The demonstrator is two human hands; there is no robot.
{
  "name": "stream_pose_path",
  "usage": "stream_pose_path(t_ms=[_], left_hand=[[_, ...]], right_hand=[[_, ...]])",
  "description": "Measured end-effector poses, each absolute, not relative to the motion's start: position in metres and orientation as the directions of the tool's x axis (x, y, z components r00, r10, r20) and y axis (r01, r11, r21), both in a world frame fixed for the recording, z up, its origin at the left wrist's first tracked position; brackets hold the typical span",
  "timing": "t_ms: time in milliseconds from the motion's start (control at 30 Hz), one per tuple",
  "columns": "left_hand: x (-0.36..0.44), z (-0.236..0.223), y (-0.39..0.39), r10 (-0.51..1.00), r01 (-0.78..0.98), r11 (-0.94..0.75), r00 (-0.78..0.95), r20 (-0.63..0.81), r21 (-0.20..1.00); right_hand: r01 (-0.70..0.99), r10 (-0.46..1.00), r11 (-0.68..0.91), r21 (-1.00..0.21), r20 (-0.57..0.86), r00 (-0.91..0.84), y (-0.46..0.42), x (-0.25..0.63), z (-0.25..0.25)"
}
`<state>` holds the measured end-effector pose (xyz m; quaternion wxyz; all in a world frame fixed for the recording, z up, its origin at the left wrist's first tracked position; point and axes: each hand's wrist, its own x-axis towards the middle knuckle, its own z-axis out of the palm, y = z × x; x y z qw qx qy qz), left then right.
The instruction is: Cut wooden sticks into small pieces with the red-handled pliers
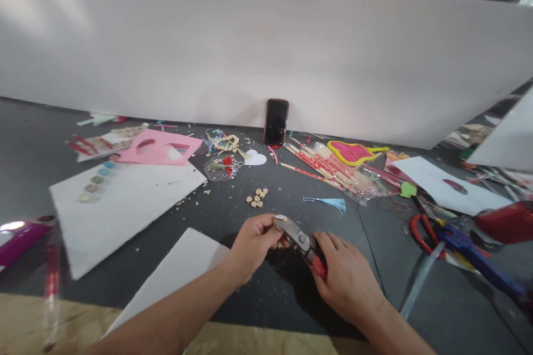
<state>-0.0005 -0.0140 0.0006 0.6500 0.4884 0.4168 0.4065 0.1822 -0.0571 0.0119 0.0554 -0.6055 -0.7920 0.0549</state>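
My right hand (347, 274) is wrapped around the red handles of a pair of metal pliers (297, 236). The pliers' jaws point up and left, toward my left hand (256, 244). My left hand is closed in a pinch right at the jaw end; what its fingers hold is too small and hidden to name. Small pale bits show just under the fingers. Beyond the hands lies a little cluster of flower-shaped wooden beads (257, 197). A light blue tassel (331, 203) rests to the right of these beads.
A phone (276, 122) leans against the white panel (250, 50). Red-marked sticks (325, 163) and a yellow-edged pink fan shape (352, 152) lie right of it. Blue glue gun (478, 258) and red-handled scissors (420, 233) are at right. White boards (125, 199) and pink paper (160, 147) lie left.
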Motion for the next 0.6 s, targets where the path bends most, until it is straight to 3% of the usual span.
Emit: stream_pose_path(t_ms=[200,600], left_hand=[[-0.0015,0.0015,-0.0118,0.956,-0.105,0.166,0.262,-0.134,0.98],[-0.0066,0.0083,-0.01,0.907,-0.067,0.189,0.394,-0.148,0.98]], right_hand=[[0.948,0.956,0.29,-0.132,0.089,-0.28,-0.0544,0.1827,0.0113],[0.914,0.929,0.369,-0.171,0.094,-0.358,-0.0528,0.1874,0.0106]])
